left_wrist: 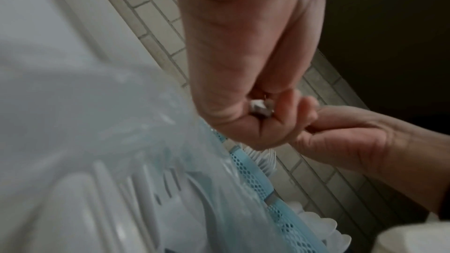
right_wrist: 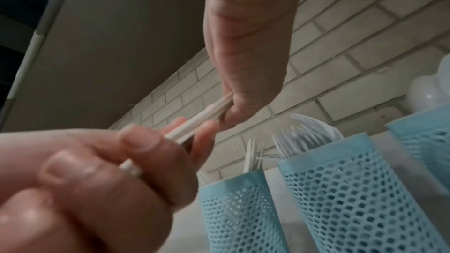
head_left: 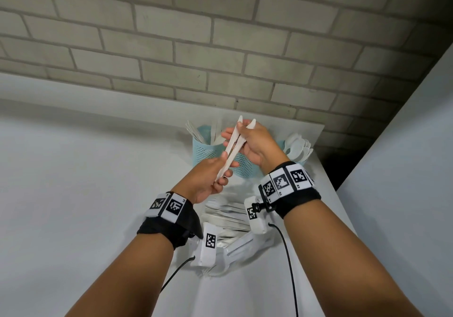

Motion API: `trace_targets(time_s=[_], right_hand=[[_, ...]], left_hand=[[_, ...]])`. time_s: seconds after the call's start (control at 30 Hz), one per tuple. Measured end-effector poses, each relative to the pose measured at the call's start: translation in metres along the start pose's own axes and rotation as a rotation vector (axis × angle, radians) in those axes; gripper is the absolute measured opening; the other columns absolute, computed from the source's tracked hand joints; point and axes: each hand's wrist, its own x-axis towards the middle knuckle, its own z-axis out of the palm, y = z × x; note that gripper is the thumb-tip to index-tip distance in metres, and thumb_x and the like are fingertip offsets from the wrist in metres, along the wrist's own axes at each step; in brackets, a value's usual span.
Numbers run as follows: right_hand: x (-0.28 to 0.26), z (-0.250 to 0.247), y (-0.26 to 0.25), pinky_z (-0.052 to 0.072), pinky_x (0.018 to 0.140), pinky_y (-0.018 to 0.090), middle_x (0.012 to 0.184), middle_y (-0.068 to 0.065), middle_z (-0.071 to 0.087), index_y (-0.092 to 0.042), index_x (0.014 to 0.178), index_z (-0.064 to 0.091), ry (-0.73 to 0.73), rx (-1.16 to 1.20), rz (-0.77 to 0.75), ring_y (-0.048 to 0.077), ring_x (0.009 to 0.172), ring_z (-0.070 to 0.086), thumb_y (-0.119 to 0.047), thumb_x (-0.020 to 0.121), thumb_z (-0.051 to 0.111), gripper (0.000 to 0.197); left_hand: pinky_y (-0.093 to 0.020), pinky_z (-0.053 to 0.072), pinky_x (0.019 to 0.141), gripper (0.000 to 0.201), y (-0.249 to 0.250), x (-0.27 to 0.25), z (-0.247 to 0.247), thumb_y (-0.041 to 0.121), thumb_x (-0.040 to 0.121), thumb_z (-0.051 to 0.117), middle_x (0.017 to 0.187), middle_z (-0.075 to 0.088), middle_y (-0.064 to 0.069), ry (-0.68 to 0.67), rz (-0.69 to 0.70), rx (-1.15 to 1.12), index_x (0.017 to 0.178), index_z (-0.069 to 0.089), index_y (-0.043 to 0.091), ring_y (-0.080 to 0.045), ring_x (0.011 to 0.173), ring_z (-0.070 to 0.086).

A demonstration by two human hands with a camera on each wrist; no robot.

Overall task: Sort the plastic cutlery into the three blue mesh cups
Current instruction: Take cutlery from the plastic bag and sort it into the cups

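The big white bench [head_left: 98,169] carries three blue mesh cups [head_left: 204,149] at centre frame. Above them, the left hand [head_left: 208,182] and right hand [head_left: 255,145] both pinch two white plastic knives [head_left: 232,147].

Both forearms reached forward, wrists raised. Left hand [head_left: 208,177] sat lower, fingers curled, pinching the near ends of the thin white plastic cutlery pieces [head_left: 232,147]. Right hand [head_left: 255,145] gripped their far ends, thumb on top.
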Motion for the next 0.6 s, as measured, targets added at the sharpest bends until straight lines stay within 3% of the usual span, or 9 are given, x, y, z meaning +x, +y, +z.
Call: trace_targets(time_s=[0.07,0.13,0.27,0.43,0.5,0.6], right_hand=[[0.002,0.001,0.0,0.057,0.065,0.039,0.091,0.014,0.06,-0.012,0.139,0.023,0.036,-0.002,-0.053,0.027,0.079,0.067,-0.007,0.098,0.044,0.047],[0.004,0.001,0.004,0.058,0.065,0.037,0.095,0.012,0.059,-0.02,0.141,0.021,0.051,-0.072,-0.12,0.021,0.073,0.067,-0.005,0.097,0.046,0.053],[0.006,0.001,0.003,0.058,0.059,0.033,0.082,0.007,0.059,-0.014,0.125,0.036,-0.006,-0.251,-0.067,0.018,0.065,0.067,-0.013,0.1,0.041,0.026],[0.013,0.009,-0.011,0.053,0.04,0.026,0.085,0.015,0.061,-0.012,0.107,0.033,-0.028,-0.366,0.011,0.013,0.046,0.066,-0.01,0.1,0.04,0.01],[0.022,0.012,-0.019,0.053,0.038,0.028,0.084,0.012,0.059,-0.011,0.109,0.033,0.039,-0.401,-0.018,0.015,0.045,0.065,-0.008,0.1,0.039,0.011],[0.037,0.012,-0.035,0.058,0.057,0.044,0.087,0.007,0.052,-0.011,0.108,0.034,0.2,-0.314,-0.149,0.028,0.066,0.066,-0.005,0.099,0.038,0.012]], left_hand=[[-0.01,0.021,0.039,0.043,0.0,0.0,-0.001,0.044,0.099,0.033,0.06,0.038,0.006,-0.009,-0.011,-0.011,0.098,0.061,0.011,-0.001,0.043,0.027],[-0.011,0.019,0.037,0.043,0.003,0.001,-0.002,0.044,0.099,0.033,0.057,0.035,0.007,-0.017,-0.016,-0.011,0.096,0.061,0.011,-0.001,0.041,0.025],[-0.012,0.018,0.036,0.047,0.006,0.001,-0.007,0.048,0.097,0.033,0.056,0.034,0.006,0.034,0.021,0.071,0.089,0.061,0.012,-0.002,0.039,0.025],[-0.012,0.021,0.037,0.046,0.007,0.002,-0.009,0.046,0.098,0.033,0.059,0.04,0.004,0.125,0.066,0.151,0.089,0.061,0.011,-0.003,0.04,0.028],[-0.012,0.025,0.038,0.045,0.01,0.004,-0.01,0.046,0.098,0.033,0.061,0.043,0.002,0.183,0.086,0.115,0.097,0.059,0.009,-0.003,0.04,0.031],[-0.015,0.034,0.046,0.041,0.014,0.005,-0.016,0.045,0.098,0.033,0.065,0.049,-0.001,0.299,0.11,0.122,0.104,0.053,0.01,-0.007,0.05,0.04]])
